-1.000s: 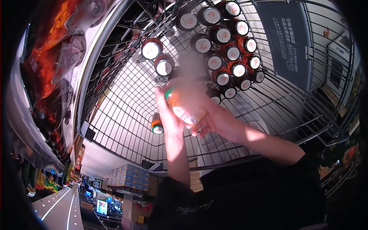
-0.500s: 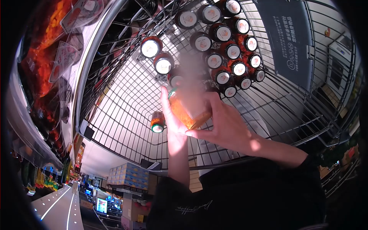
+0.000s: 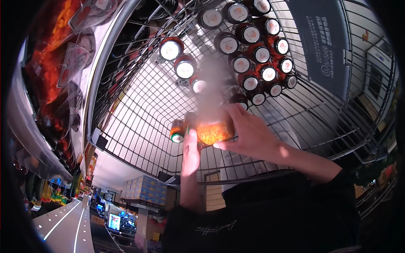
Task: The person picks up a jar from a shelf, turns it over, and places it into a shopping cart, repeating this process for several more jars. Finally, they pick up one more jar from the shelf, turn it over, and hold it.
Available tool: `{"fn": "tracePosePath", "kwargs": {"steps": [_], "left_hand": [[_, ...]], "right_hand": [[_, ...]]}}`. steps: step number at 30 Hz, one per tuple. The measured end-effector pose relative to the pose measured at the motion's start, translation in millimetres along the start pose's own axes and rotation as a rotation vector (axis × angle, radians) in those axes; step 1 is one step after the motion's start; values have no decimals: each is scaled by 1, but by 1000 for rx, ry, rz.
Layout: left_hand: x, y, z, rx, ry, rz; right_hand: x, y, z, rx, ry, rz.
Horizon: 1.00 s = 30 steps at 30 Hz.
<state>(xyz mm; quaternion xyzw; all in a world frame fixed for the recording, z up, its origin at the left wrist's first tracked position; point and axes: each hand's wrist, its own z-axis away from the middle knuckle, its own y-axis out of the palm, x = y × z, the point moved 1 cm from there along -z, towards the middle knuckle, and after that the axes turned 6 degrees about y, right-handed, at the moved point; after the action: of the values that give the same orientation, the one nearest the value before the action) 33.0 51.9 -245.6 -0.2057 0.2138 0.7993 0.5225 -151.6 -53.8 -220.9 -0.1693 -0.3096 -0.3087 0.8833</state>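
A glass jar of orange-yellow chopped food (image 3: pixel 214 134) lies on its side between my hands, above the shopping cart's wire basket. My right hand (image 3: pixel 255 134) grips its right end, thumb below and fingers on top. At the other end, where a bit of green lid shows, my left hand (image 3: pixel 192 154) is closed with its fingers upright against the jar. A blurred patch hides the jar's upper part and some fingertips. Just left of my left hand, a small jar with a green lid (image 3: pixel 176 132) is in the basket.
Several dark-lidded jars of red food (image 3: pixel 262 55) stand grouped at the cart's (image 3: pixel 147 166) right side. More jars with white lid labels (image 3: pixel 184 68) form a short row left of them. Packaged red food (image 3: pixel 50 80) fills a shelf at far left. A dark printed panel (image 3: pixel 322 46) is at right.
The jar has turned from a slant to nearly level, showing its orange-yellow contents more. My left hand has shifted down and turned edge-on at its left end. The view has shifted slightly.
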Motion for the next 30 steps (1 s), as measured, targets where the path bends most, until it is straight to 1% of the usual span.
{"fn": "tracePosePath", "kwargs": {"steps": [1, 2, 4, 5, 6, 7, 8, 9, 10, 12, 13, 14, 16, 17, 18, 20, 21, 22, 24, 25, 26, 28, 30], "left_hand": [[-10, 3, 10, 28, -29, 90], [-9, -2, 18, 25, -30, 87], [-8, -13, 28, 100, 45, -10], [-10, -11, 31, 37, 117, -31], [-9, -12, 33, 35, 119, -31], [-10, -14, 34, 2, 262, -213], [-11, -14, 35, -32, 404, -395], [-15, -17, 33, -83, 400, -446], [-21, -20, 31, -82, 399, -446], [-32, -30, 24, -148, 327, -898], [-33, -35, 15, -180, 390, -1070], [-35, -39, 6, -211, 410, -1142], [-30, -59, -16, -193, 468, -1237], [-33, -61, -23, -163, 393, -1318], [-32, -68, -30, -163, 393, -1317], [-24, -80, -44, -120, 247, -1407], [-21, -83, -47, -90, 295, -1440], [-19, -85, -49, -87, 295, -1440], [-7, -97, -56, -1, 252, -1386], [1, -101, -65, -76, 73, -952], [6, -104, -64, -74, 73, -954], [8, -98, -58, 40, 302, -1439], [10, -100, -57, 59, 271, -1461]], "right_hand": [[-2, 1, 0, 1, -1, -3], [-4, 4, 0, 26, -38, -16], [-7, 10, 0, 51, -81, -29], [-9, 14, 1, 64, -101, 35], [-9, 16, 1, 77, -121, 101], [-9, 17, 0, 78, -122, 101], [-8, 18, 0, 57, -175, 153], [-7, 18, -1, 35, -227, 205], [-9, 19, -1, 36, -226, 205], [-13, 20, 0, 74, -180, 296], [-11, 18, 0, 73, -180, 297], [-7, 15, -1, 42, -215, 346], [-5, 13, -2, 12, -248, 394], [-6, 14, -2, 13, -249, 423], [-6, 14, -3, 14, -250, 452], [-9, 15, -3, 3, -258, 472], [-10, 15, -3, -8, -267, 491], [-10, 15, -3, -9, -264, 491], [-11, 16, -4, -15, -265, 587], [-12, 16, -4, -17, -263, 586], [-13, 17, -4, -15, -263, 606], [-13, 16, -5, -13, -263, 625], [-10, 17, -6, 12, -230, 721]]}}
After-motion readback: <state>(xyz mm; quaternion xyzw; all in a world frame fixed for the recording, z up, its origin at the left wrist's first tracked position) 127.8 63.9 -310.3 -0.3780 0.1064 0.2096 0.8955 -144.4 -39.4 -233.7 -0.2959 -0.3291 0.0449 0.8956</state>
